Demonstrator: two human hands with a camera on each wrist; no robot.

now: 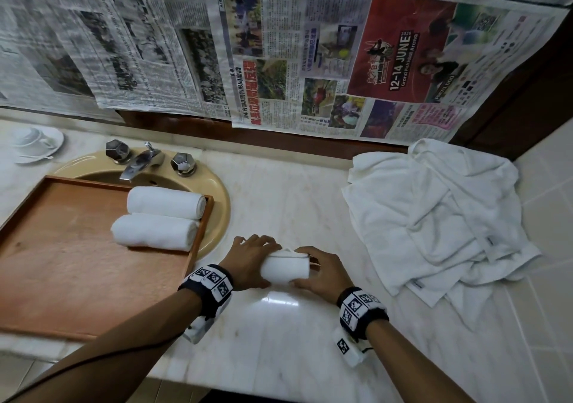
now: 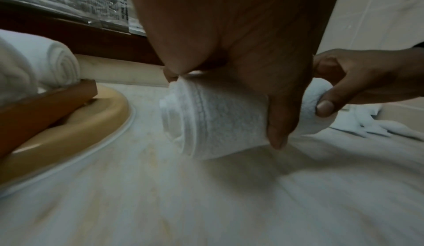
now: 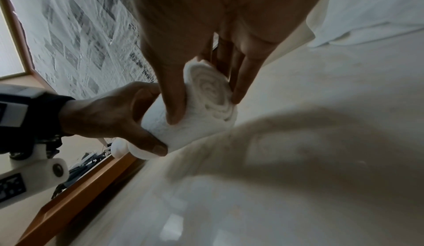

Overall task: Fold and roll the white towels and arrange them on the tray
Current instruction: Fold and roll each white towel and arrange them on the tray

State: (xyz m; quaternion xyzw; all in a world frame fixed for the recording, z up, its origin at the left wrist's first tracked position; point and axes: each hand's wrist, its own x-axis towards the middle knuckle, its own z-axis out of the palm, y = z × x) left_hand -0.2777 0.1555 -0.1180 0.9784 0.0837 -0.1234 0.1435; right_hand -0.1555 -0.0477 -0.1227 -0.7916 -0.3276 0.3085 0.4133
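Note:
A rolled white towel (image 1: 285,267) is held just above the marble counter (image 1: 279,340) between both hands. My left hand (image 1: 248,263) grips its left end, thumb in front and fingers behind. My right hand (image 1: 319,272) grips the right end, where the spiral of the roll (image 3: 211,90) shows. The same roll (image 2: 218,119) fills the left wrist view. Two rolled towels (image 1: 166,201) (image 1: 155,232) lie side by side at the far right of the wooden tray (image 1: 62,263). A heap of loose white towels (image 1: 434,216) lies on the counter to the right.
The tray rests over a beige sink (image 1: 217,191) with a chrome tap (image 1: 139,162). A white cup and saucer (image 1: 34,145) sits at the far left. Newspaper (image 1: 279,46) covers the wall behind. A tiled wall (image 1: 552,185) closes the right side.

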